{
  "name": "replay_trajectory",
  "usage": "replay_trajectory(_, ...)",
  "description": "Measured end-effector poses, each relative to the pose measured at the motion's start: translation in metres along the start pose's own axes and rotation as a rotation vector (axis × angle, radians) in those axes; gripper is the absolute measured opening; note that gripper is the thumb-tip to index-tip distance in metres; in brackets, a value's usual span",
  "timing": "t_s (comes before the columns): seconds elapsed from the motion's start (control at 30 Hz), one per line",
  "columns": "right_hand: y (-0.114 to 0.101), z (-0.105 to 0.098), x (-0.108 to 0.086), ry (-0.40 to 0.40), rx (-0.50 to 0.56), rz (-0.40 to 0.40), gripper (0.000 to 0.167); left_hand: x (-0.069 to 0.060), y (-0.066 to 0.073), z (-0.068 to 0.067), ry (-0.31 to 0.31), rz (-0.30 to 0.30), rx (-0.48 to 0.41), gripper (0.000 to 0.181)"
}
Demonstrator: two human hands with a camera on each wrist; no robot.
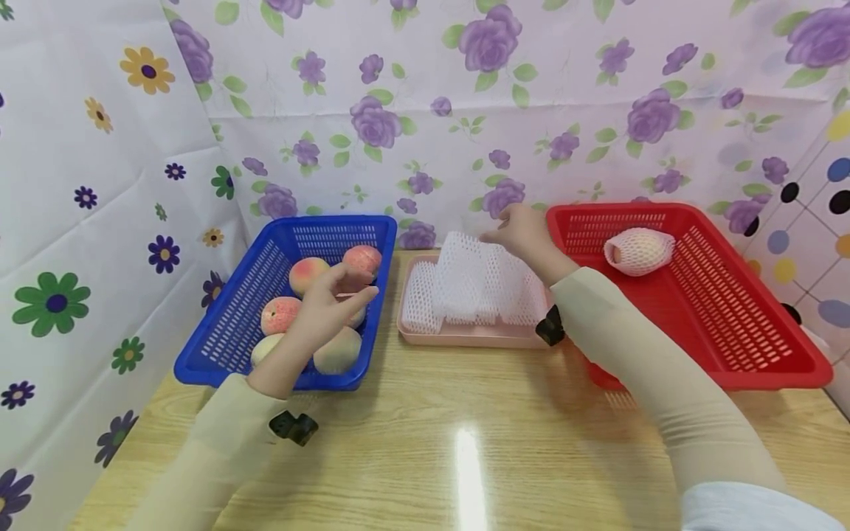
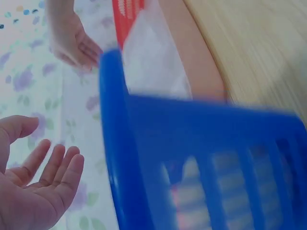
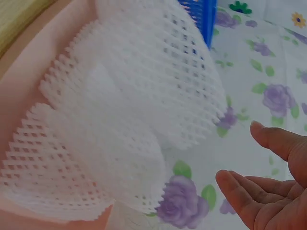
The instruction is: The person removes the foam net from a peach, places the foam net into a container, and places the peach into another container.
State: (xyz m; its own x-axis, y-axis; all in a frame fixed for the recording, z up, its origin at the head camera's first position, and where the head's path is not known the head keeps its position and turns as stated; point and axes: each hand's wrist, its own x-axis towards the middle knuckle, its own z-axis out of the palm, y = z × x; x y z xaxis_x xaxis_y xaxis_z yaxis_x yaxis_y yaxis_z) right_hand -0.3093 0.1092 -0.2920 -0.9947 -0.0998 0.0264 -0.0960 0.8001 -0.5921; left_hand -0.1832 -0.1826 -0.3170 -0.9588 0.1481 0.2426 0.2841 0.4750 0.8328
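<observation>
My left hand (image 1: 325, 306) hovers over the blue basket (image 1: 219, 324), thumb and fingers spread, holding nothing. Several peaches lie in that basket, among them a pink one (image 1: 280, 316) and a pale one (image 1: 339, 351) near my wrist. In the left wrist view the left hand (image 2: 41, 184) shows relaxed, parted fingers. At the upper edge of the pink tray (image 1: 478, 337) is my right hand (image 1: 524, 236), beside white foam net sleeves (image 1: 461, 276) heaped there. The right wrist view shows that hand (image 3: 268, 182) with thumb and fingers apart, nothing between them.
To the right stands a red basket (image 1: 684, 317) holding one peach in a foam net (image 1: 639, 251). A wooden table (image 1: 398, 442) carries everything. Flowered cloth (image 1: 372, 162) hangs behind and at the left. A black wrist camera (image 1: 550, 326) is near the tray's right end.
</observation>
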Motion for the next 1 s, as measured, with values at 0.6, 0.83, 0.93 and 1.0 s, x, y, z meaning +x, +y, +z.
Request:
replay_trajectory(0.6,0.035,-0.064,-0.004,0.062,0.156,0.002,0.061,0.023,0.027,0.063,0.003,0.092,-0.188,0.038)
replay_trajectory(0.83,0.063,-0.079,-0.006,0.058,0.123,-0.018,0.066,0.032,0.033,0.097,-0.022,0.077,-0.240,0.040)
replay_trajectory(0.93,0.073,-0.085,-0.008,0.060,0.102,-0.019,0.066,0.033,0.035,0.110,-0.027,0.052,-0.258,0.041)
replay_trajectory(1.0,0.079,-0.089,-0.009,0.069,0.083,-0.024,0.065,0.033,0.036,0.119,-0.037,0.010,-0.271,0.043)
